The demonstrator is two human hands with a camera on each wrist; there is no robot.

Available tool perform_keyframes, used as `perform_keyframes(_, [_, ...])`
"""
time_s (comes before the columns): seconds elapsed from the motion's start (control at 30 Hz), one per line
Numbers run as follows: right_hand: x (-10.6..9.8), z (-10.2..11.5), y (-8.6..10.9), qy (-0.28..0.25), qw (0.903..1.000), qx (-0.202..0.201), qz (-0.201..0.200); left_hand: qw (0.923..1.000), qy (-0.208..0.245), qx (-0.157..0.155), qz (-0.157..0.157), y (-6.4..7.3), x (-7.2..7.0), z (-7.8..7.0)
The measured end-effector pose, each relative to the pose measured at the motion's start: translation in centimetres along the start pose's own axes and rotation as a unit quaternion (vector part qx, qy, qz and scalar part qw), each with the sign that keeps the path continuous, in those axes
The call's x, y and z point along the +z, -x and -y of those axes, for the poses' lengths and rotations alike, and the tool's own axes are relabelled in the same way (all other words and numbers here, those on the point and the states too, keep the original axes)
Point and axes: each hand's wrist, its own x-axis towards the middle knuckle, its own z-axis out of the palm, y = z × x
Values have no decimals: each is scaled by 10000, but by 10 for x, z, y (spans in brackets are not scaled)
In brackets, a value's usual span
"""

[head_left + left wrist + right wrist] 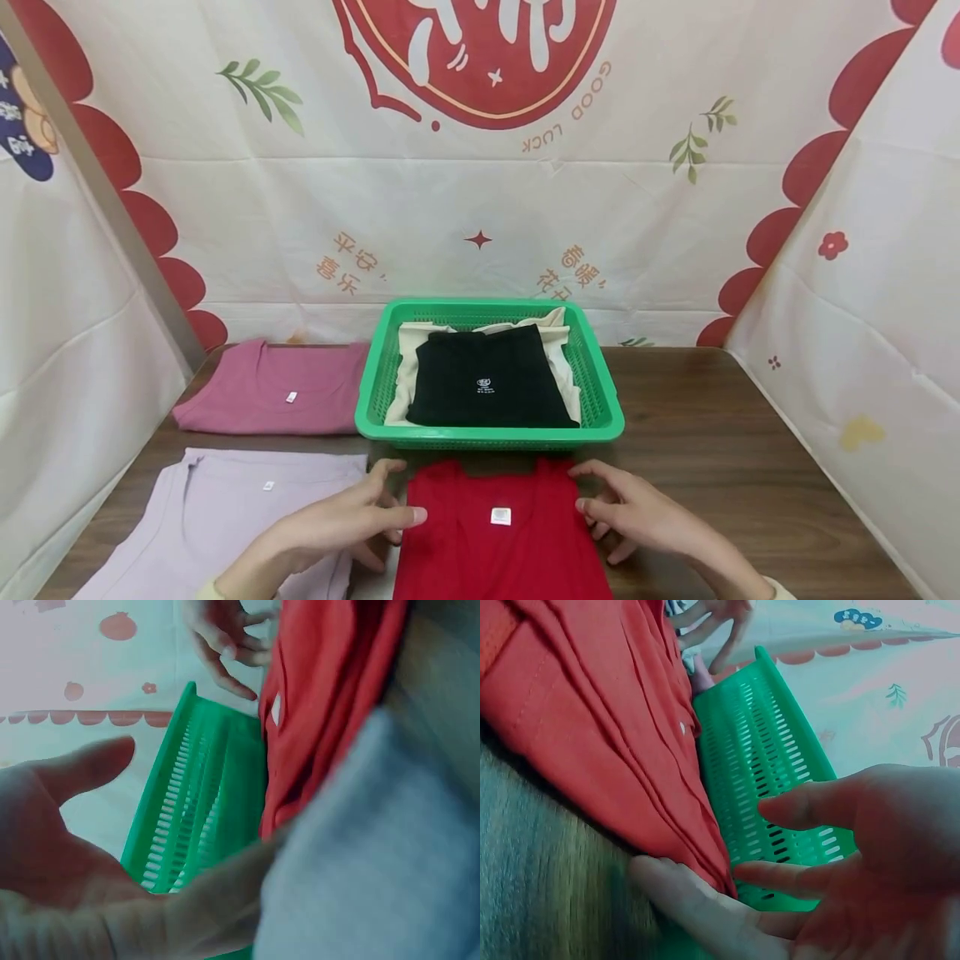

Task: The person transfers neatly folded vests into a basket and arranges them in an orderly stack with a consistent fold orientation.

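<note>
A folded red top (517, 550) with a white label at its neckline lies in front of the green basket (491, 434). My left hand (348, 521) is at the red top's left edge, fingers spread and thumb over the fabric. On the opposite side, my right hand (641, 512) is beside the right edge, its fingers loosely bent. The right wrist view shows the right hand's fingertips (646, 870) right at the edge of the red fabric (592, 727). Neither hand grips the cloth.
Inside the basket, a folded black top (487, 367) lies over cream cloth (405, 367). A lilac top (247, 525) is spread at the left, with a pink top (300, 396) behind it. Printed white curtains (480, 208) surround the brown table (712, 433).
</note>
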Motion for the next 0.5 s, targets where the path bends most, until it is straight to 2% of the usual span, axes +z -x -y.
perform_keyframes(0.13, [4,1,0,81,10000,21,-34,9992,372,-51,142,-4,1,1])
perform_keyframes(0.33, [8,2,0,-16,9998,-96,191,9972,741,-103,-92,-8,5,3])
perform_keyframes(0.5, [8,0,-1,-265,9982,-211,492,9942,1044,167,-205,-12,12,7])
